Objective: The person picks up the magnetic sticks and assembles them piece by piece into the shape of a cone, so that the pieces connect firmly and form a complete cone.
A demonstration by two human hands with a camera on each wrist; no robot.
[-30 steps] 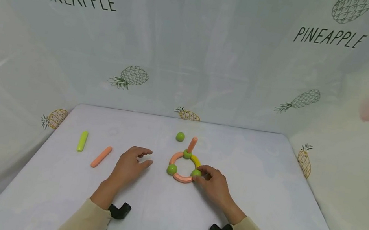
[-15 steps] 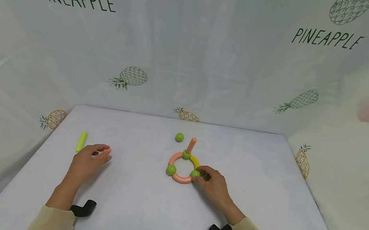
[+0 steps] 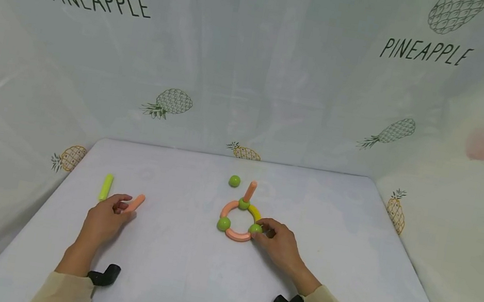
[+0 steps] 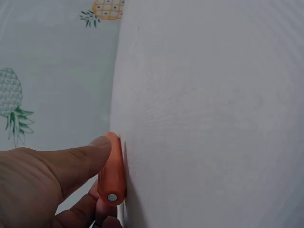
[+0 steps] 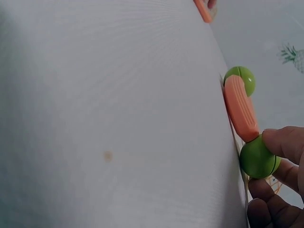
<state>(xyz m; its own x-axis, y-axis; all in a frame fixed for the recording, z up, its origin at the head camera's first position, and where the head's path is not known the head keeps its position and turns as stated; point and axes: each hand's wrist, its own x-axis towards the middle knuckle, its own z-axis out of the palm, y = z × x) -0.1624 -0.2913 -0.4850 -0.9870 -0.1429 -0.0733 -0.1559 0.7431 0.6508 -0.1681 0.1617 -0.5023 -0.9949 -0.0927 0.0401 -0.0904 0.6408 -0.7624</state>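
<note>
My left hand [image 3: 103, 219] pinches an orange magnetic rod [image 4: 112, 175] between thumb and fingers at the table's left side; a round silver spot shows on the rod's end. With thumb and fingertips, my right hand [image 3: 280, 245] holds a green ball [image 5: 258, 159] at the lower right of a ring. Curved orange pieces [image 3: 237, 236], a curved yellow piece [image 3: 255, 212] and green balls make up this ring. One of those balls [image 3: 224, 223] sits at its lower left, another [image 3: 244, 204] at its top. From the top ball a straight orange rod [image 3: 250, 191] points away.
A loose green ball [image 3: 235, 181] lies beyond the ring. Just past my left hand lies a yellow-green rod [image 3: 106, 187]. The white table [image 3: 185, 278] ends at a pineapple-print cloth [image 3: 254, 69] behind it. Black wrist cameras hang beside both wrists.
My left hand has moved left from near the ring to the orange rod and taken hold of it. The right hand stays on the ring's green ball.
</note>
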